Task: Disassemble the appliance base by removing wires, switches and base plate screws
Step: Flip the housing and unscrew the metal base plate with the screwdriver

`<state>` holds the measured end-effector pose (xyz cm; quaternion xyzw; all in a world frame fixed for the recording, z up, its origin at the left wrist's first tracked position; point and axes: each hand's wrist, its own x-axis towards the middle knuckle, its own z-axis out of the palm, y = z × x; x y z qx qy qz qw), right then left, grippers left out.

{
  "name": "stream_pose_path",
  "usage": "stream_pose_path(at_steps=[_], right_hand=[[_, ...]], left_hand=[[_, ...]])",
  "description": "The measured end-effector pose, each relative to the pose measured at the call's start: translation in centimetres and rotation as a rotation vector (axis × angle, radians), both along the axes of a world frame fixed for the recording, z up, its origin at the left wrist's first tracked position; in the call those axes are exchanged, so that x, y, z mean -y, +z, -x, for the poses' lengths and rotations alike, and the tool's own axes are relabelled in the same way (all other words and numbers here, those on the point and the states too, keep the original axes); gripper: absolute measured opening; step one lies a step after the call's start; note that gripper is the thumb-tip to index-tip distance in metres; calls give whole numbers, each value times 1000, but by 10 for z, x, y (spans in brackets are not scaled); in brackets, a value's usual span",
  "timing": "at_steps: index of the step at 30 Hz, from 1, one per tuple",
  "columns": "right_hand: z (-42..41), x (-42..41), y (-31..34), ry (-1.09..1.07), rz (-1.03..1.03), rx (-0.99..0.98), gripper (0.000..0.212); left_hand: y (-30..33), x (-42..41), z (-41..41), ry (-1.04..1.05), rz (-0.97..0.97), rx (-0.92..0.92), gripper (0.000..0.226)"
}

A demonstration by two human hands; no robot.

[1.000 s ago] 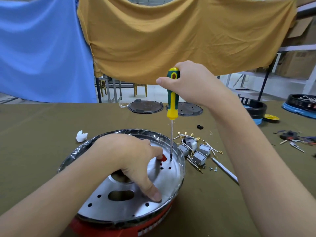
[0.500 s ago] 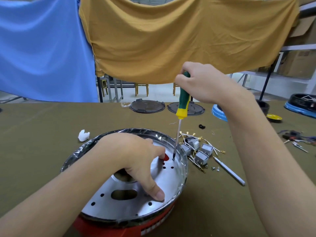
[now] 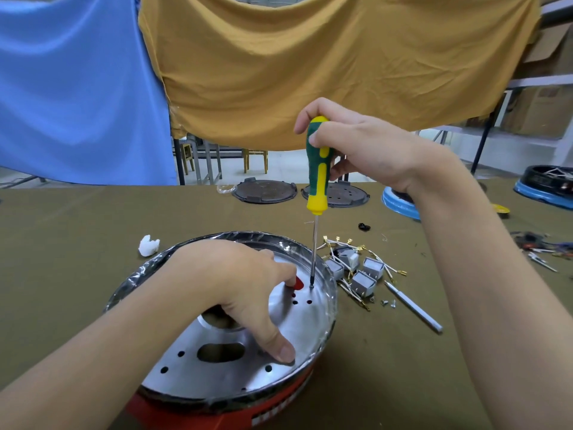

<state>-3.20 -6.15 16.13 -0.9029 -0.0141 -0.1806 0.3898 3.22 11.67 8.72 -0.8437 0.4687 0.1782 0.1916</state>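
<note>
The right hand (image 3: 366, 150) grips the screwdriver (image 3: 317, 181) by its handle, shaft near vertical, tip down on a screw in the base plate (image 3: 297, 321) at its far right. The left hand (image 3: 235, 287) presses the plate, thumb outstretched.

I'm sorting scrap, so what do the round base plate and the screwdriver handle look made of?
Base plate: likely bare metal, steel or aluminium; silvery, brushed sheen with soft reflections. Screwdriver handle: apparently moulded plastic or rubber, green and yellow, matte.
</note>
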Motion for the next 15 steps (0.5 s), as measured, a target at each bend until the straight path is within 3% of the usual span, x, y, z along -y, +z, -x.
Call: stream_pose_path(at_steps=[2,5,7,15], right_hand=[[-2,-4,1,-104,46,-4,21],[-7,-10,-1,-328,375,45,33],[-8,-15,-1,-392,460,118,39],[5,-21,11,-231,139,68,20]], left_hand=[[0,0,0,3,4,-4,105],[0,1,-1,5,5,-7,105],[0,0,-1,8,5,-12,105],[-1,0,-1,3,19,-5,104]])
